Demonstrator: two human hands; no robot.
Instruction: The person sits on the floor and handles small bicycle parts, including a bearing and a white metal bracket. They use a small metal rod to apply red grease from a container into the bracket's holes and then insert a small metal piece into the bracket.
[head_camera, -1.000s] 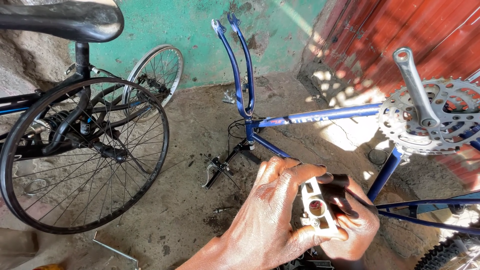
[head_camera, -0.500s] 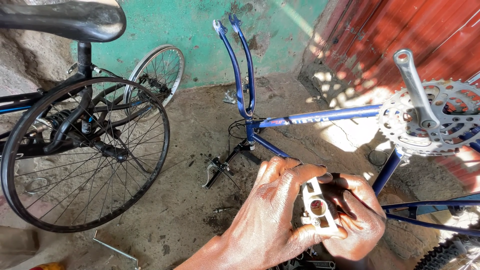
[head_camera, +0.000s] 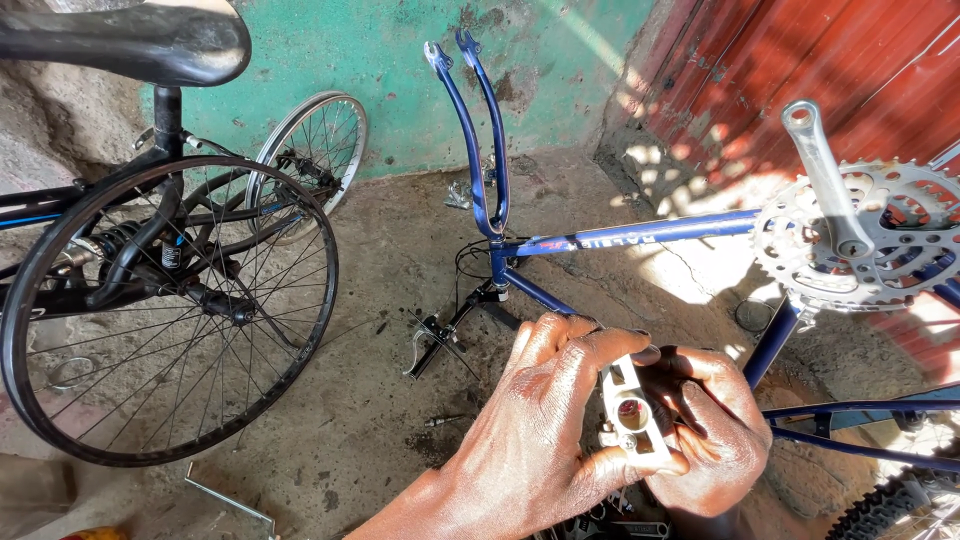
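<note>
Little has shifted since a second ago: both hands stay clamped on the white bicycle pedal (head_camera: 632, 418), low and near, right of centre. Left hand (head_camera: 545, 430) wraps it from the left, its grip closed over the top edge; right hand (head_camera: 715, 440) cups it from the right, fingers curled shut behind. Beyond lies the upturned blue bicycle frame (head_camera: 640, 232) with its chainring (head_camera: 880, 245); a black wheel (head_camera: 165, 310) stands far left.

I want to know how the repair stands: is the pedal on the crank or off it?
Off. Both hands, left hand and right hand, hold the white pedal, apart from the crank, whose end is bare.
</note>
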